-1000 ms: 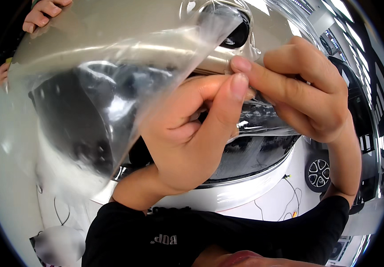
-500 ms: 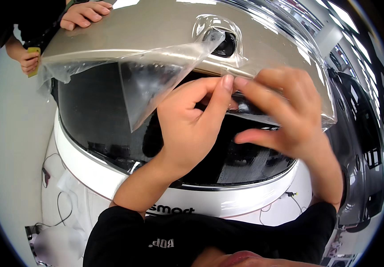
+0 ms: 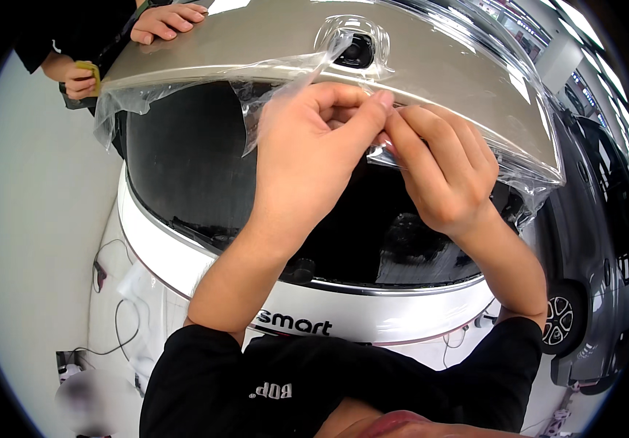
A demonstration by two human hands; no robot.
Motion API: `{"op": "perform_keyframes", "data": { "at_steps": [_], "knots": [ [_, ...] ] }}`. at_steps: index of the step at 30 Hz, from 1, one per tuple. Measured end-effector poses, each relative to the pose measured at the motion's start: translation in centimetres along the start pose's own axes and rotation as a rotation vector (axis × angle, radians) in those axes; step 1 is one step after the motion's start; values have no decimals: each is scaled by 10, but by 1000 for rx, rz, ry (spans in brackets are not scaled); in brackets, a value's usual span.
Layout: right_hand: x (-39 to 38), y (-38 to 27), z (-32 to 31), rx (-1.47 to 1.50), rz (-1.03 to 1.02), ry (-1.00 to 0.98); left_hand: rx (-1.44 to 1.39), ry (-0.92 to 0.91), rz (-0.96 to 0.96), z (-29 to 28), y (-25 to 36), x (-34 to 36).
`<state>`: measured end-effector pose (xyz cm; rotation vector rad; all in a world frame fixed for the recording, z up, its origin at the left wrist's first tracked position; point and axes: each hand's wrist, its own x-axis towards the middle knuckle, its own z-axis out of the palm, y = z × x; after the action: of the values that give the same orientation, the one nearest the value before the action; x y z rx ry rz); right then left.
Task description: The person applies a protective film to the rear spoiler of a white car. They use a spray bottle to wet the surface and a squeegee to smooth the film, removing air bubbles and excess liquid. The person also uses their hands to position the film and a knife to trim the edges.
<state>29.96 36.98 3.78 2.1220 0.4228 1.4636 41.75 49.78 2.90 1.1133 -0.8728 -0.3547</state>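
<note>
Clear plastic film (image 3: pixel 250 117) covers a glossy beige car panel (image 3: pixel 453 58), and its loose edge hangs over the dark window (image 3: pixel 190 153) below. Thumb and forefinger of my left hand (image 3: pixel 307 146) pinch the film near the panel's lower edge. Right beside it, my right hand (image 3: pixel 446 168) is closed too, its fingertips pinching the film almost against the left ones. Just above the hands sits a round black part (image 3: pixel 355 51) in the panel, with film bulging around it. What exactly lies between the fingertips is mostly hidden.
At the upper left, a co-worker's hand (image 3: pixel 165 23) rests on the panel; their other hand (image 3: pixel 75 80) holds a yellow scraper-like piece (image 3: pixel 93 71). White bodywork (image 3: pixel 380 321) curves below the window. Cables (image 3: pixel 119 328) lie on the floor; a dark car (image 3: pixel 592 212) stands at right.
My right thumb and fingers, spread before, have closed beside my left hand. The film flap left of my hands looks narrower and more gathered. The view has shifted slightly.
</note>
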Motion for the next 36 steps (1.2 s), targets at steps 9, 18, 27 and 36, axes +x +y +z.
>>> {"op": "perform_keyframes", "data": {
  "at_steps": [9,18,27,36],
  "knots": [
    [5,-10,-3,88,122,-16,168,47,90,-7,9,13],
    [8,-7,-7,149,117,-69,168,40,216,-10,7,13],
    [5,-7,3,159,51,-37,184,-35,189,-16,10,17],
    [0,-16,10,82,21,-31,510,15,243,-12,21,13]
  ]
}}
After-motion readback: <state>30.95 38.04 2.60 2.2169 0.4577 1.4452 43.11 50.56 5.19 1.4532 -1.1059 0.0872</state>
